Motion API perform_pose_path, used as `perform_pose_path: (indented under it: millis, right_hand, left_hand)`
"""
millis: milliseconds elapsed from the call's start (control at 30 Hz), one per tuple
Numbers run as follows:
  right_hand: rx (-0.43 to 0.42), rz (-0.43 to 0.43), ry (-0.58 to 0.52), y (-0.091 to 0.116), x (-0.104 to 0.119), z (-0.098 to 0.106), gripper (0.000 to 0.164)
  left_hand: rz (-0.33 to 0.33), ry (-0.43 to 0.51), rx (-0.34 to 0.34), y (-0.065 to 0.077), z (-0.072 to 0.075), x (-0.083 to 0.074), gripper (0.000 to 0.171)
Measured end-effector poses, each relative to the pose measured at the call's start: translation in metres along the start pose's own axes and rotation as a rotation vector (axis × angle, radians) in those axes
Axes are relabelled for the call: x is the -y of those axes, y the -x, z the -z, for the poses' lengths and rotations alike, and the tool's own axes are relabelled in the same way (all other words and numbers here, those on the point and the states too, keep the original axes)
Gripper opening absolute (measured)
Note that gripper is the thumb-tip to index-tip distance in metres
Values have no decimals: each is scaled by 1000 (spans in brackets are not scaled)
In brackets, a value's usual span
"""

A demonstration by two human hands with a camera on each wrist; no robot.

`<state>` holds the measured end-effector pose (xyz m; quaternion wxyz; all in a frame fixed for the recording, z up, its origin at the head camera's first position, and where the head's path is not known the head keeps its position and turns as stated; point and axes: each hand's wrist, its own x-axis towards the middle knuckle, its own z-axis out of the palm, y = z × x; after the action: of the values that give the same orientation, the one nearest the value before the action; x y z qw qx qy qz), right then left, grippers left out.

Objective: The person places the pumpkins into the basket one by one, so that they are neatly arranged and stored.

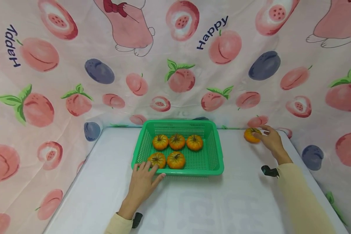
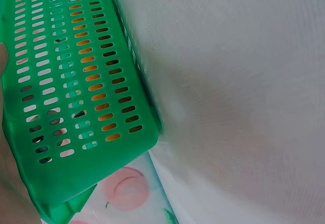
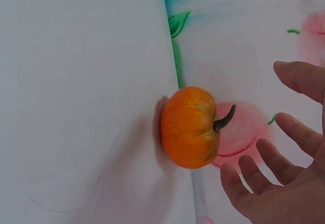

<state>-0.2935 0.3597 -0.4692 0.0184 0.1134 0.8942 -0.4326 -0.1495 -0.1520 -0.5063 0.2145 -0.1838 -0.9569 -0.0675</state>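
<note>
A green plastic basket (image 1: 177, 171) with slotted walls stands on the white table and holds several small orange pumpkins (image 1: 176, 160). My left hand (image 1: 141, 182) rests on the basket's near left rim, its fingers reaching over the edge beside the front left pumpkin. In the left wrist view the basket's slotted wall (image 2: 81, 82) fills the left side, with orange showing through the slots. A single small pumpkin (image 3: 190, 127) with a dark curved stem sits at the table's far right. Close above it is my right hand (image 3: 284, 168), fingers spread and apart from the pumpkin in the right wrist view.
The white table (image 1: 193, 208) runs back to a cloth backdrop (image 1: 152, 65) printed with peaches, which also hangs along both sides. The lone pumpkin lies near the table's back edge. Dark wrist camera mounts (image 1: 270, 171) stick out beside the sleeves.
</note>
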Motion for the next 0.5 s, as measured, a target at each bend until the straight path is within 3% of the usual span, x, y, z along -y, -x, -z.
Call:
perform_pose_path:
  millis: [267,500]
  right_hand:
    - [-51,-15,-49,-22,-12,-13,77]
    - [-43,-36,-56,-27,-18,-20,78]
  left_hand:
    - [4,-3,8,0,0,1,36]
    - [-3,5,-7,0,2,0,35]
